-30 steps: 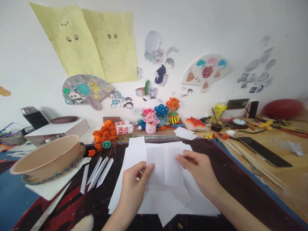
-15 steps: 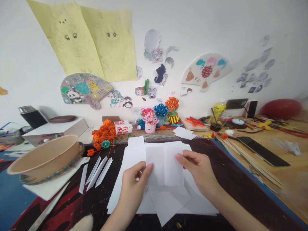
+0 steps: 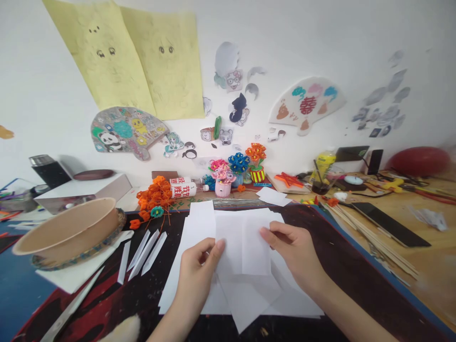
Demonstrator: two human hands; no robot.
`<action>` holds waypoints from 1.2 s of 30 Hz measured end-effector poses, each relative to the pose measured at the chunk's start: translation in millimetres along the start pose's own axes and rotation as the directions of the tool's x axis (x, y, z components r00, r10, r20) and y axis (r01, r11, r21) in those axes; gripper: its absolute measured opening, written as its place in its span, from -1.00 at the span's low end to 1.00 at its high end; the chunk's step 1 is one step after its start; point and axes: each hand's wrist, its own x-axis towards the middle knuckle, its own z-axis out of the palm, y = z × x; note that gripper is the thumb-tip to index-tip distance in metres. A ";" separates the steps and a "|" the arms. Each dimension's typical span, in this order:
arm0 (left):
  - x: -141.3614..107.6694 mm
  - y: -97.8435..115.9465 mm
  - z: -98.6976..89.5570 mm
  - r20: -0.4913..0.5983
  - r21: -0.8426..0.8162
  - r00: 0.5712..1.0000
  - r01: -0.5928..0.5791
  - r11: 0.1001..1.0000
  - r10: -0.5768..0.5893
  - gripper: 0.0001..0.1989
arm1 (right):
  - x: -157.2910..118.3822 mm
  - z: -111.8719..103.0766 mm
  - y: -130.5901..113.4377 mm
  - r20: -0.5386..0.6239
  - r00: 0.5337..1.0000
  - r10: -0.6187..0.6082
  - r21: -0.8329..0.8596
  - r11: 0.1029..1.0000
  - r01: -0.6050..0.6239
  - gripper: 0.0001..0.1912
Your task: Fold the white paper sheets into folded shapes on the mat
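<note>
A small white sheet of paper (image 3: 244,251) with a crease down its middle is held up by its two sides. My left hand (image 3: 199,270) pinches its left edge between thumb and fingers. On the opposite edge, my right hand (image 3: 290,242) grips it the same way, thumb in front. Beneath it lies a stack of larger white sheets (image 3: 181,270), with a loose piece of paper (image 3: 245,304) poking toward me. Left of the stack rest several narrow folded paper strips (image 3: 144,256).
Scissors (image 3: 71,311) and a beige round basin (image 3: 67,228) stand at the left. Orange craft flowers (image 3: 153,194) and small flower pots (image 3: 223,187) line the back. To the right lie wooden sticks (image 3: 370,237), a dark phone-like slab (image 3: 390,225) and a cup of dark liquid (image 3: 320,185).
Both hands keep hold of the creased paper in nearly the same place. The view has shifted very slightly.
</note>
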 end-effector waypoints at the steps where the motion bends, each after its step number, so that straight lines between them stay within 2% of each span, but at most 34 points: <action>1: 0.0 0.7 0.1 0.001 -0.001 1.000 0.008 1.000 -0.008 -0.52 | 0.1 -0.1 0.2 -0.001 1.000 -0.003 -0.005 1.000 0.003 -0.58; 15: -2.8 8.1 -0.7 0.048 -0.043 0.997 0.060 0.997 -0.058 -0.56 | 1.2 -0.1 2.1 0.000 1.000 0.000 0.021 1.000 0.000 -0.62; 36: -3.3 5.2 0.0 -0.012 0.037 1.000 0.023 0.999 -0.023 -0.57 | -1.2 -1.2 -0.8 -0.016 0.999 0.046 -0.020 0.999 -0.046 -0.60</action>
